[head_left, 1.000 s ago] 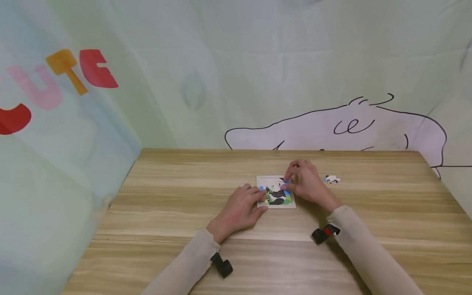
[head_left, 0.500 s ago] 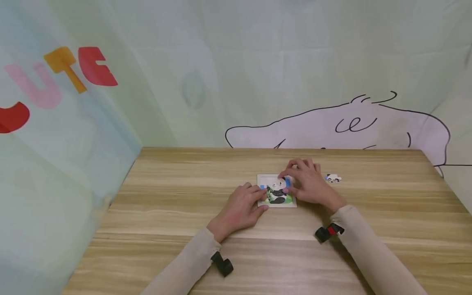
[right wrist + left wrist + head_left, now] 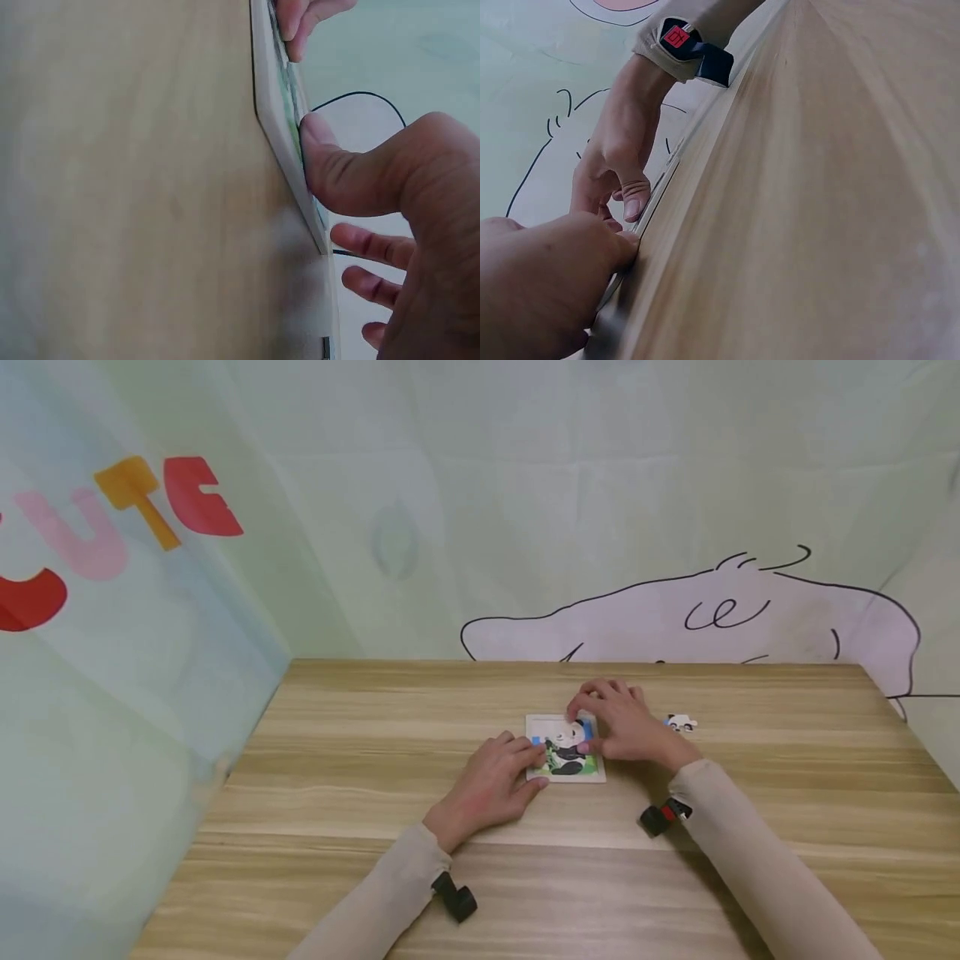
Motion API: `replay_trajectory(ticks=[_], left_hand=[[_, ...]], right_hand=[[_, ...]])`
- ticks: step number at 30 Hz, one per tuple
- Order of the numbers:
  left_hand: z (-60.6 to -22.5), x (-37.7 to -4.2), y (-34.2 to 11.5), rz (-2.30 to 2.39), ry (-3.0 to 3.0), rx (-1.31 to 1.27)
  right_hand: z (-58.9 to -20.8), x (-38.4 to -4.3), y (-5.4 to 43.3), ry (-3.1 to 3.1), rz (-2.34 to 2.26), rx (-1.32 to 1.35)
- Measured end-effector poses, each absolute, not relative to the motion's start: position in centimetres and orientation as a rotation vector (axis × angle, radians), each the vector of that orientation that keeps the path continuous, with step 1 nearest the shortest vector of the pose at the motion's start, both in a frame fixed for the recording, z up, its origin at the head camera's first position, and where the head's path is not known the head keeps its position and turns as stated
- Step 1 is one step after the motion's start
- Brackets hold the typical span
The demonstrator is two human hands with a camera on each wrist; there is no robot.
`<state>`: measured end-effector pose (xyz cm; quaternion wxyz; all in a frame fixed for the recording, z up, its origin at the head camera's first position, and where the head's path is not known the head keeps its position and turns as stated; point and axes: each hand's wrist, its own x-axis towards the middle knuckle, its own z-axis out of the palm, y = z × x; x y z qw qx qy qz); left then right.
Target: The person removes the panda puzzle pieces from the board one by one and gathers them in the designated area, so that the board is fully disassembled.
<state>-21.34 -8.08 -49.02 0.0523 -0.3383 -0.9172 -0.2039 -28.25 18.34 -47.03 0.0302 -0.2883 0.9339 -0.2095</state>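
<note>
square white-rimmed panda puzzle (image 3: 545, 727) on wood-grain table (image 3: 360, 735) is touched at 8 o'clock by loose-fingered left hand (image 3: 487, 783), seemingly against sliding, at 2 by right hand (image 3: 628, 723) (pinching: can't tell). black-and-white panda-face piece (image 3: 682, 721) is set near 3.

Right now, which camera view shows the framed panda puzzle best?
The head view: it shows the puzzle from above, with much of its picture visible. The right wrist view shows it from the side, mostly border; the left wrist view, just a thin edge, partly hidden by the left hand.
</note>
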Motion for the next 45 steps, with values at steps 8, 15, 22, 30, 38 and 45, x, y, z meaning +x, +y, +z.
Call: replay_trajectory(ticks=[8, 15, 22, 30, 38, 45], left_hand=[[-48.8, -21.4, -7.7, -0.624, -2.786, -1.052], [-48.6, -21.3, -7.6, -0.636, -2.804, -1.065], [-49.0, -21.1, -8.6, -0.631, -2.764, -1.011], [-49.1, -20.5, -9.3, -0.531, -2.715, -1.005], [-49.3, -19.8, -8.8, -0.484, -2.698, -0.974], [-49.4, -19.6, -8.6, -0.519, -2.705, -0.943]], right_hand=[[-46.9, -27.8, 18.5, 2.846, -0.739, -0.885], [-46.7, -26.7, 19.2, 2.887, -1.055, -0.721], [-45.7, -26.0, 24.5, 2.973, -1.289, -0.28], [-47.4, -26.2, 31.8, 3.111, -1.025, -0.208], [-48.3, -27.1, 33.4, 3.223, -0.881, -0.444], [-47.1, -26.5, 32.4, 3.264, -1.018, -0.499]])
